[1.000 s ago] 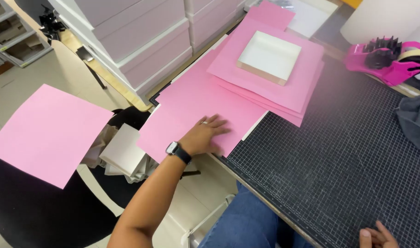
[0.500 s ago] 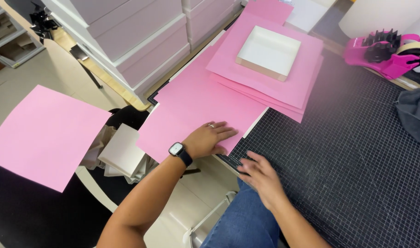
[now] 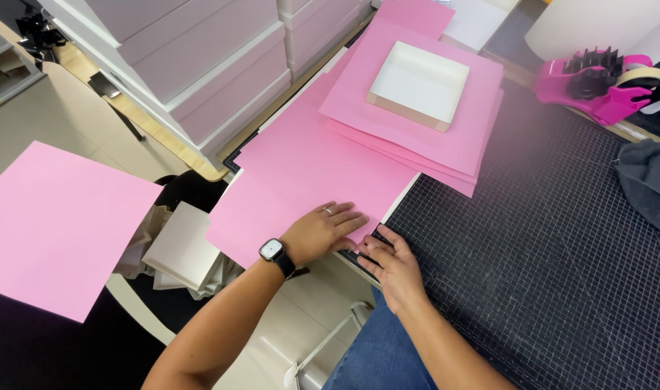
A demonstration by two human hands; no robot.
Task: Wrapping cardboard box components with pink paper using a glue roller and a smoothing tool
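Far left: loose pink sheet point(image 3: 52, 224) lying apart, white cards point(image 3: 182, 249) stacked just beside it. Left hand point(image 3: 321, 232), watch on wrist, lies flat on the near corner of the big pink sheet point(image 3: 308, 170), fingers spread, not gripping. Right hand point(image 3: 389, 263) is just beside it at the sheet's edge, fingers extended on the black grid mat point(image 3: 546, 253), grasping nothing. Behind: pink stack point(image 3: 460, 144) with a white shallow box point(image 3: 418, 84) on top. Far right: pink tape dispenser point(image 3: 597, 81).

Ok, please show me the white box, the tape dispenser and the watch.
white box point(image 3: 419, 83), head view, inside floor.
tape dispenser point(image 3: 597, 87), head view, pink body.
watch point(image 3: 272, 250), head view, screen, left wrist.
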